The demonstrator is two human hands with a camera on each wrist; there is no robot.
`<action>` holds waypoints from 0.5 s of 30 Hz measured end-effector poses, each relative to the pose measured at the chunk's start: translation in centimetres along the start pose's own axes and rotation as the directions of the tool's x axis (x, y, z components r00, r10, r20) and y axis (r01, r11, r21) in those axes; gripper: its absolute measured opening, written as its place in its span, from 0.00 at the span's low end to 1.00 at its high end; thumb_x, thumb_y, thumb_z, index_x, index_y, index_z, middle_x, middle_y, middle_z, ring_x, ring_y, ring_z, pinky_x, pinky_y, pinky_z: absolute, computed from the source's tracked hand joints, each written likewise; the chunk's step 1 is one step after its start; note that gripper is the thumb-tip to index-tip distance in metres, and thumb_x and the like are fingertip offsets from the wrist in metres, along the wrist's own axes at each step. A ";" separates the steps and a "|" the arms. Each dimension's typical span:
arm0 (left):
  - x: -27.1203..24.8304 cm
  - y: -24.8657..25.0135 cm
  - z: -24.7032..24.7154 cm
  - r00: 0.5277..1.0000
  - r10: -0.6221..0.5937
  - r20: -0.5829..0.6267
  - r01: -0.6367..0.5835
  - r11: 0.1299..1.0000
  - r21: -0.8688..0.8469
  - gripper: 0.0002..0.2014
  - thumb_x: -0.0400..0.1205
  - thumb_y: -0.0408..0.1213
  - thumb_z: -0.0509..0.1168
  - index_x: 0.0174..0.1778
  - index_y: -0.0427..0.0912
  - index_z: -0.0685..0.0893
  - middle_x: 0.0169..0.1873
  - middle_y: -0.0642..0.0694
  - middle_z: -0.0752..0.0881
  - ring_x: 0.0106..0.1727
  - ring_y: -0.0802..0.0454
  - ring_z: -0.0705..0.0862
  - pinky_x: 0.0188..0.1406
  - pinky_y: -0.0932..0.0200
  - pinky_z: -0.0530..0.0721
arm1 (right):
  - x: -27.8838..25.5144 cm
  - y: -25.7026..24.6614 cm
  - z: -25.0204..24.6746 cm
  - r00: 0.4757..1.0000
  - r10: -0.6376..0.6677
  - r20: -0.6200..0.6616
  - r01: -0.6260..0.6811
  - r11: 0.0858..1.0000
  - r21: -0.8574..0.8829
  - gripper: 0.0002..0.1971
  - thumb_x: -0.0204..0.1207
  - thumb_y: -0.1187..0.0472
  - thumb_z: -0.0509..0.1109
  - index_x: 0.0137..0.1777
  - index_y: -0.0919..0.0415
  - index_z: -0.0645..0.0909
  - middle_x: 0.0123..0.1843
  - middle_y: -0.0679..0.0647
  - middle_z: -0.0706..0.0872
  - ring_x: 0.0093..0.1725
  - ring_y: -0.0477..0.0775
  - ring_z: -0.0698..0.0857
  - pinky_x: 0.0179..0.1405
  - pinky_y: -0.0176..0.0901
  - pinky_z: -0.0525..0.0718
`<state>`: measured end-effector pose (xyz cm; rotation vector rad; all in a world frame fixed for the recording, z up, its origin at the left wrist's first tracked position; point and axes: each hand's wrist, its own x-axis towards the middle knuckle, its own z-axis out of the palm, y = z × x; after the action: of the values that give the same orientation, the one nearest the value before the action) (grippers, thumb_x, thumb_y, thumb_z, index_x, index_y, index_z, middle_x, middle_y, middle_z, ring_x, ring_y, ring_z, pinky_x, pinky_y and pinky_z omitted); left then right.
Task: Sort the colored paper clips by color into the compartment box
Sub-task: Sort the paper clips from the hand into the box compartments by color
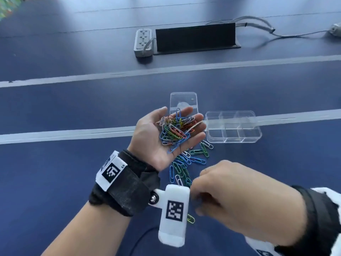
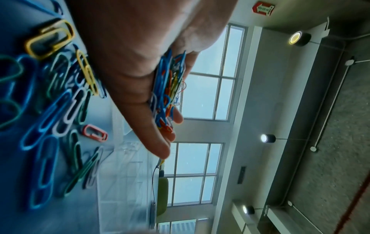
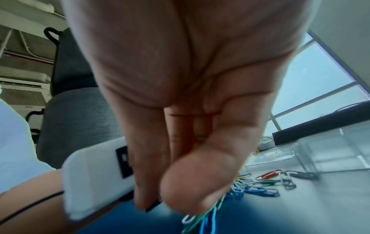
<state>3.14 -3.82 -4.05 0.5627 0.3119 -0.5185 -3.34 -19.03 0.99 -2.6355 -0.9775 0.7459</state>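
Note:
My left hand [image 1: 180,119] is held palm up above the blue table, fingers relaxed, carrying a heap of mixed colored paper clips [image 1: 173,133] [image 2: 168,88]. More loose clips [image 1: 186,163] [image 2: 56,110] lie on the table just below it. My right hand [image 1: 199,183] reaches down onto the near end of that scatter. In the right wrist view its thumb and fingers [image 3: 144,190] pinch a few green, blue and white clips [image 3: 206,213]. The clear compartment box [image 1: 233,126] stands open to the right of my left hand, and its compartments look bare.
The box's clear lid [image 1: 183,100] lies just beyond my left hand. Farther back sit a grey power strip [image 1: 143,42], a raised black cable flap [image 1: 195,36] and grey cables [image 1: 258,23]. One stray clip [image 1: 191,218] lies near my left wrist camera.

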 end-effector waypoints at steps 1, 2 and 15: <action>0.2 -0.2 -0.1 1.000 -0.012 0.006 0.012 1.000 -0.010 0.26 0.84 0.46 0.49 0.46 0.30 0.87 0.47 0.30 0.89 0.44 0.35 0.89 0.47 0.38 0.87 | 0.1 0.2 -0.2 1.000 0.018 -0.024 -0.018 1.000 0.001 0.09 0.76 0.50 0.64 0.52 0.48 0.82 0.43 0.43 0.81 0.49 0.47 0.79 0.50 0.42 0.77; 0.3 -0.4 -0.3 1.000 -0.021 0.012 0.021 0.999 -0.024 0.27 0.85 0.45 0.49 0.46 0.30 0.88 0.47 0.30 0.89 0.44 0.34 0.90 0.47 0.37 0.87 | 0.2 0.6 -0.6 0.998 0.041 -0.057 -0.041 0.999 0.009 0.09 0.75 0.49 0.65 0.51 0.47 0.82 0.39 0.42 0.80 0.46 0.45 0.78 0.48 0.39 0.76; -0.2 -2.2 -0.5 0.996 -0.075 0.038 0.078 0.993 -0.088 0.19 0.75 0.37 0.57 0.51 0.29 0.87 0.45 0.32 0.90 0.40 0.38 0.91 0.45 0.39 0.87 | 1.0 3.8 -4.6 0.902 0.156 -0.403 -0.064 0.970 0.233 0.07 0.67 0.59 0.74 0.41 0.44 0.86 0.30 0.39 0.86 0.34 0.40 0.82 0.37 0.32 0.79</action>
<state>1.72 -5.06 -5.26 0.4553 0.3232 -0.5852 1.83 -21.36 3.06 -2.5187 -0.5937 0.2603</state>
